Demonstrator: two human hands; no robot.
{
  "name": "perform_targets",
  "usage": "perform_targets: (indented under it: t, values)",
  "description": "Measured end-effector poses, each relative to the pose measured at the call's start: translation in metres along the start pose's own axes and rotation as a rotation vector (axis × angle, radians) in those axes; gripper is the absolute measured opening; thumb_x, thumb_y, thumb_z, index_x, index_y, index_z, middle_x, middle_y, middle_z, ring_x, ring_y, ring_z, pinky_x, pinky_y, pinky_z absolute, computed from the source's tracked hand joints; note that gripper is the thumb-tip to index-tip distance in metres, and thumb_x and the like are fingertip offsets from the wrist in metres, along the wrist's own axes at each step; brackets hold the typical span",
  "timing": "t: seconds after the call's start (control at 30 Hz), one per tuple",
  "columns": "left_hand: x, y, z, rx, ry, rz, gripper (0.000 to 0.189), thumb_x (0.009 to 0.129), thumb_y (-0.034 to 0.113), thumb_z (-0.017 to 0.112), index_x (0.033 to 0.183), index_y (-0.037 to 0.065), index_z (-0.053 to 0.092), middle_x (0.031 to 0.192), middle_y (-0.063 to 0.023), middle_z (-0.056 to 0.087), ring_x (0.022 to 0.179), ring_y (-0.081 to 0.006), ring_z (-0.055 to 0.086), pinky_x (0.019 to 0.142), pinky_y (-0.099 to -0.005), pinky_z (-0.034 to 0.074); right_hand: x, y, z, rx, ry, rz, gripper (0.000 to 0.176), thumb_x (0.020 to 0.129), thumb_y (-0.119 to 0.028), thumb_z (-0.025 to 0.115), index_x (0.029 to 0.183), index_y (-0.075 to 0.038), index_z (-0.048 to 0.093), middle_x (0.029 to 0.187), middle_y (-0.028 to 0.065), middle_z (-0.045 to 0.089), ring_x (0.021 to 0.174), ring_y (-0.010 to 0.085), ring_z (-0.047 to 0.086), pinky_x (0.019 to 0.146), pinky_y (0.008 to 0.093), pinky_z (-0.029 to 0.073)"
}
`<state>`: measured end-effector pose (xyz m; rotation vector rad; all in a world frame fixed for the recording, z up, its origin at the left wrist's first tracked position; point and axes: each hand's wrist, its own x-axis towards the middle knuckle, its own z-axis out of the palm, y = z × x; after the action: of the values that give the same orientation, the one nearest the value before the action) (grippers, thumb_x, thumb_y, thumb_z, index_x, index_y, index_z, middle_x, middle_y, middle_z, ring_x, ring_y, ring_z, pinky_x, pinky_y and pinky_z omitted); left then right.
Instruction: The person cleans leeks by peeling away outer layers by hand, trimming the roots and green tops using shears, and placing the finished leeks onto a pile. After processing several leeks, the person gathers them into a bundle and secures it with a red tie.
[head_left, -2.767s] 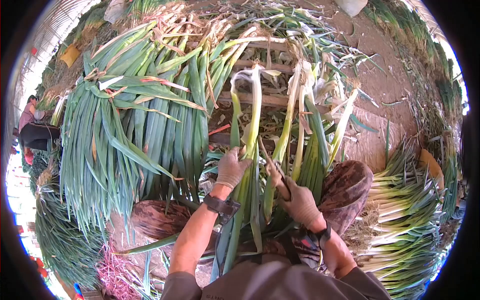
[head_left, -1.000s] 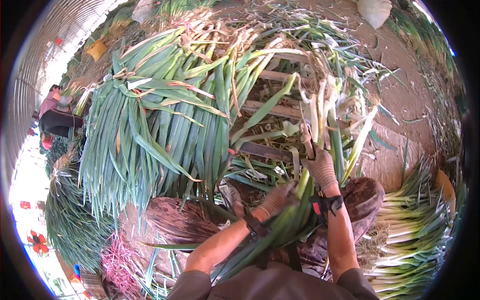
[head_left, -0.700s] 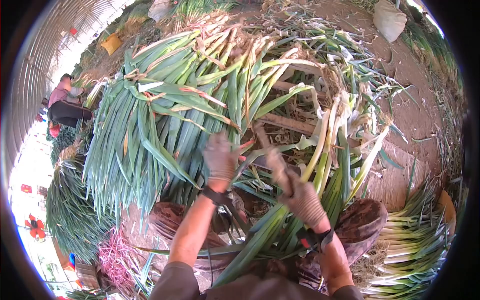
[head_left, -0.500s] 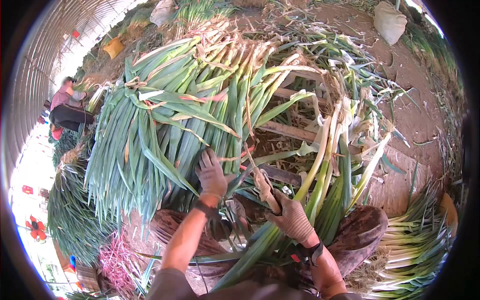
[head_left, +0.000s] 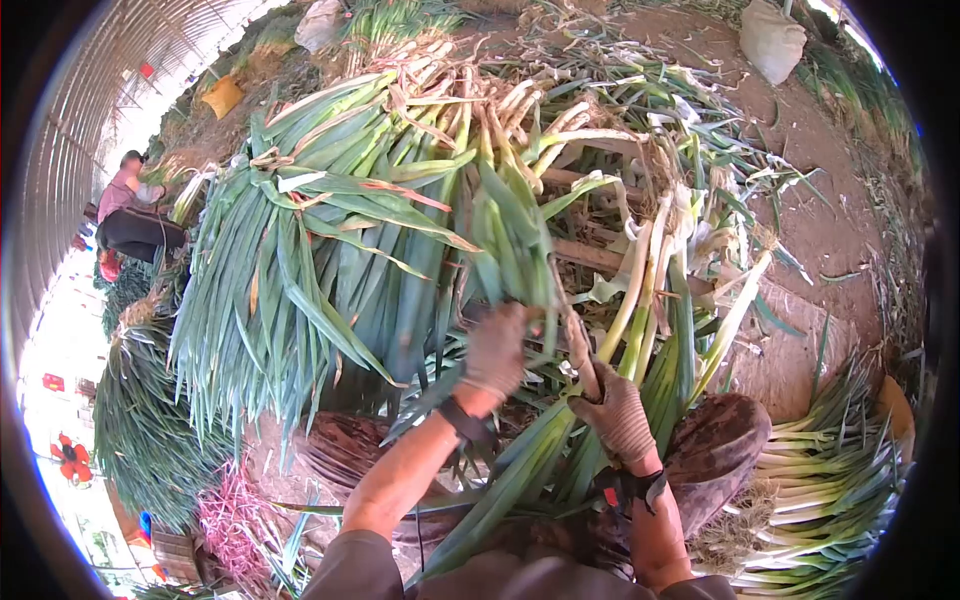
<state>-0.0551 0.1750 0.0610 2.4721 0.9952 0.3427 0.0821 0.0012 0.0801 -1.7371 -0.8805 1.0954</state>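
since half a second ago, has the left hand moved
Yes. The left hand has shifted right, away from the big leek pile, closer to the right hand.

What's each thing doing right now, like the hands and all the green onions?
Left hand: gloved, shut around a green onion.
Right hand: gloved, shut around a thin tool.
Green onion: held upright, blurred.
Big pile: lying stacked.
Side pile: lying stacked, white stems showing.

Leeks (head_left: 350, 230) are heaped on a slatted wooden rack (head_left: 590, 255) (bare dirt floor (head_left: 830, 220) beyond it).
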Motion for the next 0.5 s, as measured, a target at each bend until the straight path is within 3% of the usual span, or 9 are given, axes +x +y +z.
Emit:
perform_targets:
  t: [0.03,0.07,0.1,0.17,0.23,0.33,0.37,0.4,0.5]
  values:
    - [-0.019,-0.002,0.033,-0.013,0.198,0.296,0.031,0.080,0.001,0.061,0.109,0.007,0.066,0.093,-0.0142,0.064,0.089,-0.0353,0.065,0.077,-0.0463,0.053,-0.006,-0.007,-0.007,-0.032,0.033,0.000,0.068,0.076,-0.009,0.076,0.137,0.008,0.051,0.098,0.0226,0.069,0.089,0.0242,0.068,0.085,0.0347,0.054]
    - [-0.046,0.020,0.045,-0.088,-0.005,0.231,0.028,0.081,0.001,0.058,0.108,0.006,0.064,0.090,-0.0127,0.064,0.089,-0.0345,0.065,0.079,-0.0451,0.053,-0.012,-0.008,-0.013,0.001,0.068,-0.021,0.067,0.076,-0.010,0.075,0.136,0.008,0.051,0.096,0.0227,0.069,0.088,0.0240,0.068,0.085,0.0351,0.054]
    - [-0.080,0.027,0.071,0.043,-0.258,0.201,0.028,0.081,0.003,0.059,0.108,0.006,0.063,0.090,-0.0116,0.064,0.091,-0.0343,0.065,0.080,-0.0443,0.053,-0.016,-0.007,-0.019,-0.068,0.085,-0.037,0.067,0.076,-0.010,0.075,0.136,0.009,0.051,0.095,0.0236,0.068,0.087,0.0249,0.068,0.085,0.0356,0.054]
    - [-0.138,0.047,0.075,0.134,-0.601,0.466,0.028,0.080,0.005,0.059,0.108,0.006,0.064,0.090,-0.0113,0.064,0.094,-0.0339,0.065,0.080,-0.0432,0.053,-0.027,-0.007,-0.029,-0.131,0.108,-0.021,0.067,0.075,-0.010,0.074,0.136,0.008,0.052,0.095,0.0217,0.068,0.087,0.0227,0.066,0.085,0.0349,0.053]
    - [-0.182,0.049,0.059,0.145,-0.730,0.530,0.027,0.084,0.017,0.065,0.108,0.008,0.063,0.088,-0.0095,0.063,0.091,-0.0340,0.066,0.077,-0.0429,0.053,-0.043,-0.010,-0.035,-0.118,0.108,0.045,0.067,0.075,-0.008,0.073,0.137,0.007,0.053,0.096,0.0161,0.068,0.088,0.0164,0.061,0.086,0.0327,0.051]
    - [-0.158,0.022,0.003,-0.112,-0.812,0.464,0.039,0.085,0.035,0.072,0.109,0.005,0.064,0.089,-0.0118,0.065,0.087,-0.0344,0.067,0.076,-0.0422,0.054,-0.049,0.013,-0.037,-0.115,0.209,0.049,0.066,0.075,-0.009,0.072,0.136,0.007,0.053,0.100,0.0198,0.069,0.091,0.0180,0.064,0.087,0.0333,0.051]
    - [-0.140,0.017,-0.019,-0.172,-0.865,0.385,0.046,0.084,0.042,0.074,0.110,0.004,0.065,0.090,-0.0130,0.066,0.086,-0.0345,0.067,0.075,-0.0419,0.054,-0.050,0.017,-0.037,-0.171,0.220,0.005,0.065,0.076,-0.014,0.074,0.133,0.007,0.053,0.097,0.0307,0.067,0.092,0.0393,0.070,0.083,0.0405,0.054]
    - [-0.112,0.018,-0.040,-0.191,-0.961,0.223,0.055,0.083,0.049,0.076,0.111,0.003,0.066,0.090,-0.0147,0.066,0.084,-0.0345,0.067,0.074,-0.0416,0.054,-0.052,0.021,-0.035,-0.193,0.199,0.023,0.065,0.076,-0.014,0.074,0.133,0.007,0.053,0.097,0.0309,0.067,0.092,0.0407,0.070,0.083,0.0412,0.054]
    - [-0.063,0.010,-0.051,-0.270,-0.335,0.044,0.056,0.085,0.051,0.074,0.105,0.001,0.065,0.090,-0.0185,0.067,0.083,-0.0334,0.067,0.075,-0.0406,0.053,-0.054,0.023,-0.022,-0.264,0.136,0.067,0.066,0.076,-0.017,0.074,0.134,0.004,0.051,0.094,0.0310,0.067,0.092,0.0455,0.068,0.081,0.0457,0.055]
